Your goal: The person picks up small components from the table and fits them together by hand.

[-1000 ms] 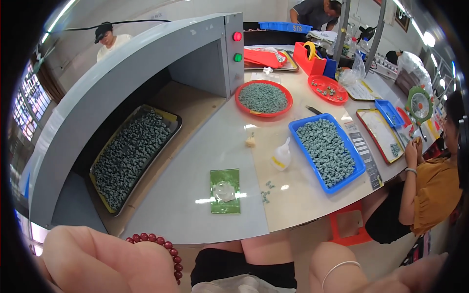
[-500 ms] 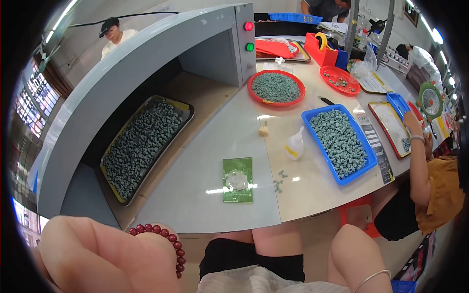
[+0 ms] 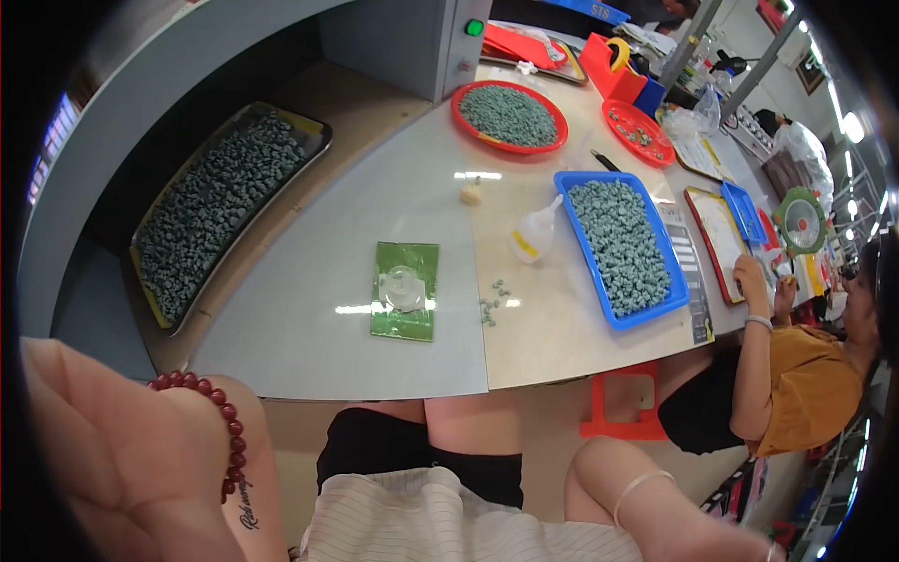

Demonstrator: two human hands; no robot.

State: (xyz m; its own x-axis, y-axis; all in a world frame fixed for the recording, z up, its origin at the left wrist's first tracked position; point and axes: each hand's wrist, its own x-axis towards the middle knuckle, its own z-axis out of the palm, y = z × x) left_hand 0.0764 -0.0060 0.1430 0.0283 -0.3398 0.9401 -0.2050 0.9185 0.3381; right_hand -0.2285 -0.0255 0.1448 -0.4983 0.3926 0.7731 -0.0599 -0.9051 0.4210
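Note:
My left hand (image 3: 112, 450) is raised close at the lower left, palm showing, with a dark red bead bracelet (image 3: 231, 426) at its wrist. Its fingers run out past the dark rim, so their pose is hidden. At the lower right my right hand (image 3: 707, 539) is smeared and mostly cut off below a thin bangle (image 3: 637, 487); its fingers do not show. Both hands are away from the table. Nearest on the tabletop lies a green square packet (image 3: 405, 314) with a clear round piece on it. Several small grey-green pieces (image 3: 492, 302) lie loose beside it.
A dark tray of grey-green pieces (image 3: 323, 140) sits inside a grey machine opening (image 3: 370, 42). A red round tray (image 3: 559, 140) and blue tray (image 3: 676, 304) hold similar pieces. A white squeeze bottle (image 3: 536, 234) stands between. Another person (image 3: 805, 375) works at the right.
The whole view has shifted, bringing the table higher and leftward. My left hand now shows a flatter palm and more forearm; my right arm has more of its wrist end in view.

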